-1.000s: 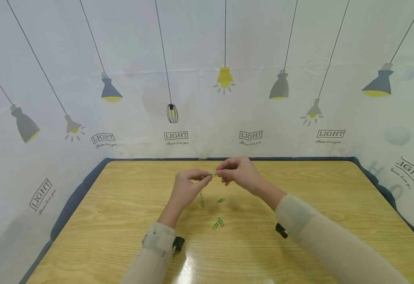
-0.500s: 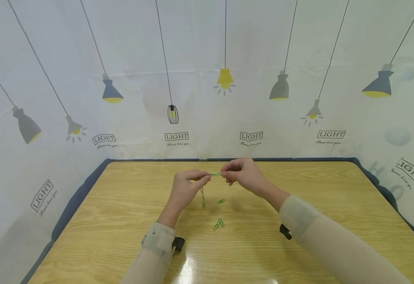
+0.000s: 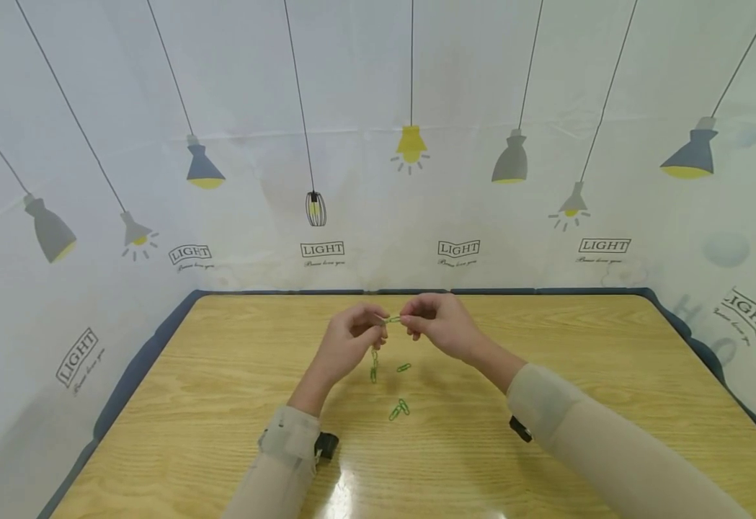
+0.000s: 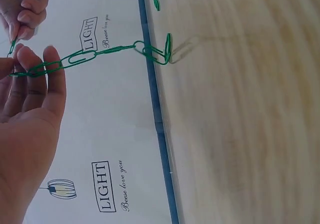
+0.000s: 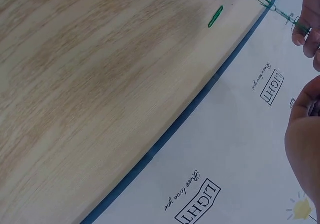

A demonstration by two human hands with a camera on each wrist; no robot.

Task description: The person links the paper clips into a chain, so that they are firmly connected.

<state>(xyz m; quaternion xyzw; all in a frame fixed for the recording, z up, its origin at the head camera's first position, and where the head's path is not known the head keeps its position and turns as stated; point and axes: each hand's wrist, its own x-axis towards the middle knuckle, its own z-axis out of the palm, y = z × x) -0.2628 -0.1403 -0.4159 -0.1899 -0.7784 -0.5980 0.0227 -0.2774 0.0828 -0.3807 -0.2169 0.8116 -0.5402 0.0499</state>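
Above the table, my left hand (image 3: 341,344) pinches a chain of green paper clips (image 4: 82,58) between thumb and fingertips. The chain hangs past its fingers, and its lowest clips reach down near the tabletop. Facing it, my right hand (image 3: 444,329) pinches a green paper clip (image 3: 393,318) that spans the small gap between the hands. Whether that clip is hooked to the chain is too small to tell. Below the hands, one loose paper clip (image 3: 403,367) lies on the table. In the right wrist view, the right fingertips are mostly cut off by the frame edge.
Nearer to me, a couple of loose green paper clips (image 3: 399,410) lie touching or crossing on the wooden table (image 3: 222,404). A dark blue edge (image 3: 287,292) runs along the table's far side. Behind stands a white curtain (image 3: 365,158) printed with lamps.
The right hand first drew right, widening the gap, then came slightly back. My left hand has shifted a little right and changed its finger pose; the hanging chain moved right with it.
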